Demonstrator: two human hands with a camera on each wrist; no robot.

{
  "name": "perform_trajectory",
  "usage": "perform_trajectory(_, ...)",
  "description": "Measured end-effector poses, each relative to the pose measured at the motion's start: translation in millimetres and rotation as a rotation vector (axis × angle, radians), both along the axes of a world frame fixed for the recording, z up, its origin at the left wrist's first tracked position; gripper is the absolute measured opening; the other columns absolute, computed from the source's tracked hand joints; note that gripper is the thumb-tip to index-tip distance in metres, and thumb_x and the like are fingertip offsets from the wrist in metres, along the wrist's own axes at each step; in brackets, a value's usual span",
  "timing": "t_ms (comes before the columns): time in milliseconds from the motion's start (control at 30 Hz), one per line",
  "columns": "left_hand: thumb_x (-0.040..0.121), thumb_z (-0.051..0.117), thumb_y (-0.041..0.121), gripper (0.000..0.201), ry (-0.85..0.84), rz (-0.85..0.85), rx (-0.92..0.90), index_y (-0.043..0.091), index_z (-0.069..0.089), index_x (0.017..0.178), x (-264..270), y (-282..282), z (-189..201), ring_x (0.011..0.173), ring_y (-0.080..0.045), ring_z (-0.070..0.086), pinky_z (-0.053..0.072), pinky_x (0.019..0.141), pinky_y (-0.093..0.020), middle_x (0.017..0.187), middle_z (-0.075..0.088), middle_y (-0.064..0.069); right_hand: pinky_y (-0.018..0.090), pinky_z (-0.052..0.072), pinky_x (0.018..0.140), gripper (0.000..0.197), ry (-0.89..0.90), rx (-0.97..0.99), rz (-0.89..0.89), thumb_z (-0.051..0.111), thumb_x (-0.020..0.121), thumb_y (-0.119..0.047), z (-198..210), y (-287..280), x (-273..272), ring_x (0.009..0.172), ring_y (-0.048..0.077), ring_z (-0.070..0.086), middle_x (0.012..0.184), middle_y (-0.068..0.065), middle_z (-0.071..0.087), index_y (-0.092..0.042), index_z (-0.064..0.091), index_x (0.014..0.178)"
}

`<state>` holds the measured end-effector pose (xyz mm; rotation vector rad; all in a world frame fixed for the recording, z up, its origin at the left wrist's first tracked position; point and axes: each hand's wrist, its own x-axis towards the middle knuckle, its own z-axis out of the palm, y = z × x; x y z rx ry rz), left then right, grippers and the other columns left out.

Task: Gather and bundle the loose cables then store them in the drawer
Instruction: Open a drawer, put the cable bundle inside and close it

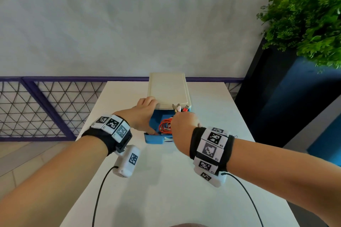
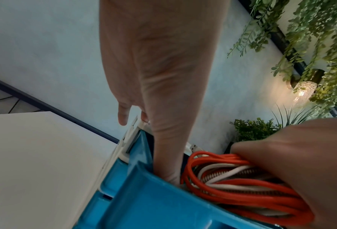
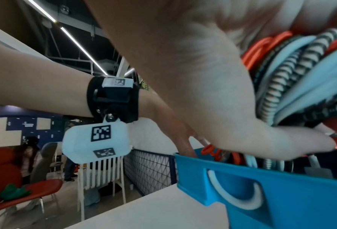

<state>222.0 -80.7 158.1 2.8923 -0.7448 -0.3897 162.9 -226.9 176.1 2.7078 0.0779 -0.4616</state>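
Observation:
A cream drawer case [image 1: 168, 90] stands at the far middle of the white table [image 1: 166, 190], its blue drawer [image 1: 154, 141] pulled out toward me. My right hand [image 1: 184, 127] grips a coiled cable bundle [image 1: 164, 125] of orange, white and striped cords, held low in the drawer [image 3: 291, 193]. Plug ends [image 1: 178, 108] stick up behind my knuckles. My left hand [image 1: 145, 114] rests on the case's front left corner, fingers over the top and thumb [image 2: 167, 162] down inside the drawer [image 2: 154, 201] beside the bundle [image 2: 232, 182]. The right wrist view shows the cords [image 3: 301, 69] packed in my palm.
A dark planter with a green plant [image 1: 304, 24] stands right of the table. A purple mesh railing [image 1: 36, 107] runs behind and to the left. Black leads [image 1: 99, 190] hang from my wrist cameras over the near tabletop. Red chairs [image 3: 26, 193] stand beyond the railing.

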Motion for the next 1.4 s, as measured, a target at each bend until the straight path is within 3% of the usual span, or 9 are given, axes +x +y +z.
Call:
perform_trajectory(133, 0.061, 0.078, 0.049, 0.101, -0.033, -0.033, -0.025, 0.013, 0.022, 0.137, -3.0, 2.3, -0.9, 0.130, -0.023, 0.018, 0.032, 0.109, -0.041, 0.138, 0.021, -0.002, 0.040, 0.050, 0.062, 0.042, 0.061, 0.096, -0.019, 0.051, 0.094, -0.009, 4.2, 9.8, 3.2, 0.111, 0.035, 0.059, 0.126, 0.017, 0.057, 0.004, 0.044, 0.133)
perform_trajectory(267, 0.058, 0.079, 0.055, 0.109, -0.043, -0.037, -0.024, 0.013, 0.018, 0.139, -2.7, 2.4, -2.9, 0.131, -0.023, 0.016, 0.030, 0.111, -0.040, 0.139, 0.019, -0.001, 0.041, 0.049, 0.055, 0.042, 0.047, 0.127, -0.034, 0.050, 0.095, -0.010, 7.0, 7.4, 1.1, 0.110, 0.035, 0.059, 0.126, 0.017, 0.056, 0.001, 0.043, 0.135)
perform_trajectory(433, 0.049, 0.081, 0.063, 0.126, 0.003, -0.022, 0.004, 0.016, 0.012, 0.143, -1.8, 2.2, -3.3, 0.132, -0.020, 0.010, 0.026, 0.113, -0.038, 0.140, 0.014, 0.003, 0.044, 0.055, 0.085, 0.044, 0.026, 0.144, 0.015, 0.056, 0.094, -0.016, 10.1, 1.3, -5.7, 0.110, 0.033, 0.060, 0.123, 0.014, 0.058, 0.000, 0.043, 0.132)
perform_trajectory(567, 0.049, 0.083, 0.060, 0.127, 0.035, -0.005, 0.015, 0.018, 0.010, 0.144, -2.5, 1.8, 0.0, 0.133, -0.018, 0.008, 0.025, 0.114, -0.039, 0.142, 0.012, 0.005, 0.037, 0.053, 0.063, 0.038, 0.019, 0.030, 0.083, 0.058, 0.091, -0.012, 8.9, 1.2, -8.2, 0.101, 0.031, 0.063, 0.101, 0.011, 0.052, 0.001, 0.049, 0.125)
perform_trajectory(700, 0.054, 0.082, 0.060, 0.126, 0.124, 0.001, 0.006, 0.023, 0.006, 0.148, -2.5, 5.6, 7.7, 0.138, -0.014, 0.001, 0.022, 0.115, -0.039, 0.149, 0.004, 0.012, 0.035, 0.037, 0.039, 0.031, -0.001, -0.010, 0.044, 0.057, 0.089, -0.010, 2.4, 4.1, 6.7, 0.096, 0.028, 0.063, 0.099, 0.007, 0.051, -0.002, 0.056, 0.119)
perform_trajectory(867, 0.058, 0.080, 0.058, 0.109, 0.129, 0.018, -0.037, 0.023, 0.023, 0.144, -1.2, 4.0, 13.1, 0.134, -0.016, 0.011, 0.030, 0.110, -0.039, 0.145, 0.017, 0.009, 0.033, 0.047, 0.045, 0.035, -0.005, -0.145, 0.009, 0.059, 0.087, -0.015, -11.0, 14.1, 20.3, 0.099, 0.029, 0.063, 0.117, 0.010, 0.057, -0.003, 0.058, 0.120)
perform_trajectory(1133, 0.061, 0.078, 0.052, 0.073, -0.193, -0.003, -0.033, 0.017, 0.045, 0.116, -3.9, -2.5, 3.4, 0.106, -0.019, 0.037, 0.050, 0.075, -0.039, 0.117, 0.040, 0.003, 0.035, 0.055, 0.061, 0.046, -0.065, -0.095, -0.118, 0.060, 0.086, -0.033, -23.5, 32.7, 31.6, 0.094, 0.026, 0.065, 0.110, 0.010, 0.062, 0.001, 0.055, 0.118)
perform_trajectory(1300, 0.072, 0.071, 0.046, 0.052, -0.200, 0.010, -0.059, 0.016, 0.048, 0.109, -1.8, -2.2, 5.2, 0.103, -0.019, 0.040, 0.049, 0.069, -0.037, 0.112, 0.041, 0.003, 0.043, 0.042, 0.025, 0.048, -0.034, -0.062, -0.312, 0.062, 0.087, -0.029, -27.4, 52.1, 38.6, 0.089, 0.029, 0.065, 0.108, 0.016, 0.060, 0.003, 0.050, 0.121)
perform_trajectory(1400, 0.074, 0.071, 0.041, 0.058, -0.128, -0.004, -0.034, 0.018, 0.048, 0.121, -2.2, 0.7, 10.7, 0.110, -0.018, 0.039, 0.048, 0.079, -0.036, 0.120, 0.040, 0.003, 0.037, 0.037, 0.025, 0.045, -0.008, -0.100, -0.381, 0.058, 0.089, -0.028, -19.5, 61.4, 35.3, 0.090, 0.025, 0.068, 0.107, 0.014, 0.063, 0.004, 0.051, 0.120)
